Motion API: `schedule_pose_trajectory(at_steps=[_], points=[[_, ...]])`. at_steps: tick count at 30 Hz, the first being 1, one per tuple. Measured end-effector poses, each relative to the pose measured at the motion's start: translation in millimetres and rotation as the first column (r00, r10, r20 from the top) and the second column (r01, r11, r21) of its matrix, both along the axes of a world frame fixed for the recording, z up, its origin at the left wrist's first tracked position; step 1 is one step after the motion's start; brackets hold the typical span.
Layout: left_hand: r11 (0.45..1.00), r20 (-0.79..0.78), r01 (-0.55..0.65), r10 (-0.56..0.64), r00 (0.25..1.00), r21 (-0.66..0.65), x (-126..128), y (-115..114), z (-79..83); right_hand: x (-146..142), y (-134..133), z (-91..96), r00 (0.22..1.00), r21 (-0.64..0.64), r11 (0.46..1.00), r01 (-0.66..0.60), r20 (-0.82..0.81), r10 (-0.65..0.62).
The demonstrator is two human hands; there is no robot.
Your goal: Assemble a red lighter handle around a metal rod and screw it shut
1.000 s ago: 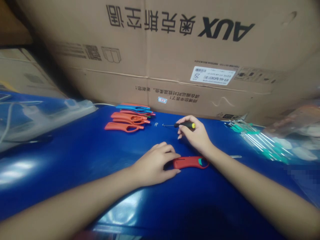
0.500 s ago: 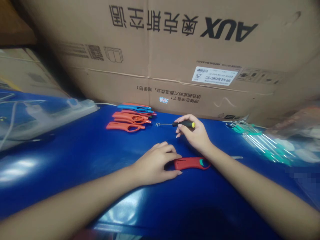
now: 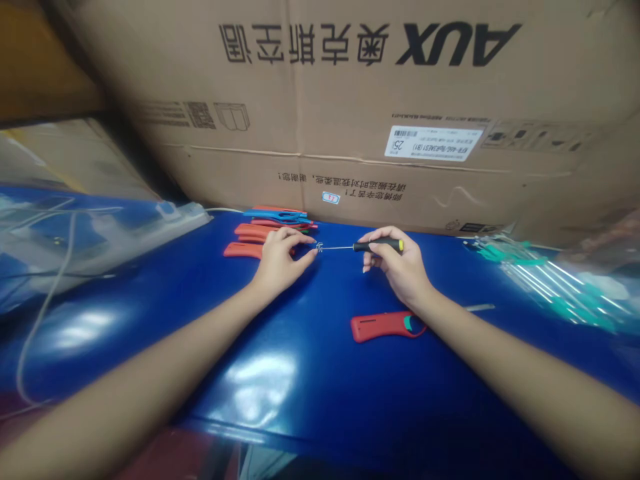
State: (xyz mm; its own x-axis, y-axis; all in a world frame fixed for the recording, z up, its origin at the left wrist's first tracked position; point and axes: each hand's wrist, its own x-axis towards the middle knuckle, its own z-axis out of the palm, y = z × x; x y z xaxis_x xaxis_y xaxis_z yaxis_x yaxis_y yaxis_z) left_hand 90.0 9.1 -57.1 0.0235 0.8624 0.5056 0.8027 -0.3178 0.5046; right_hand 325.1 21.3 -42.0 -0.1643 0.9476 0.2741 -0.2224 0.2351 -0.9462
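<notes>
My right hand (image 3: 400,263) is closed around the black and yellow handle of a screwdriver (image 3: 377,245), its thin shaft pointing left. A clump of small screws (image 3: 319,247) clings to the screwdriver's tip. At that clump, the thumb and index finger of my left hand (image 3: 280,263) come close together in a pinch; the exact contact is too small to make out. Below my right wrist lies a red lighter-shaped casing (image 3: 380,327) with a green trigger, a metal tube jutting out right beyond my forearm. Several red and blue casings (image 3: 245,249) lie behind my left hand, partly hidden.
A large cardboard box (image 3: 320,120) stands along the back of the blue table (image 3: 280,333). On the right lie several metal rods with green parts (image 3: 550,280). Clear plastic bags (image 3: 150,233) and a white cable (image 3: 47,313) are on the left.
My left hand has let go of the red casing and moved up and forward to the screws at the screwdriver's tip. My right hand still holds the screwdriver in nearly the same place.
</notes>
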Motion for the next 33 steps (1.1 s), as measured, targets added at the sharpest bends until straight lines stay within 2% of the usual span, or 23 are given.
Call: schedule_pose_trajectory(at_steps=[14,24,30,33], points=[[0.999,-0.053,0.021,-0.022,0.998,-0.029,2,2,-6.4,2,0,2.4,0.998,-0.037,0.999,-0.018,-0.058,0.016],[0.998,-0.104,-0.046,0.040,0.994,-0.053,1,5,-9.7,1,1,-0.6,0.996,-0.016,1.000,0.019,-0.086,-0.020],[0.999,-0.103,-0.033,0.035,0.994,0.018,3,3,-6.6,3,2,3.7,0.994,-0.019,0.999,0.042,-0.105,-0.044],[0.996,-0.040,0.035,-0.032,0.999,0.077,6,-1,-3.7,5,-2,13.3,0.987,-0.042,0.998,0.055,-0.146,-0.061]])
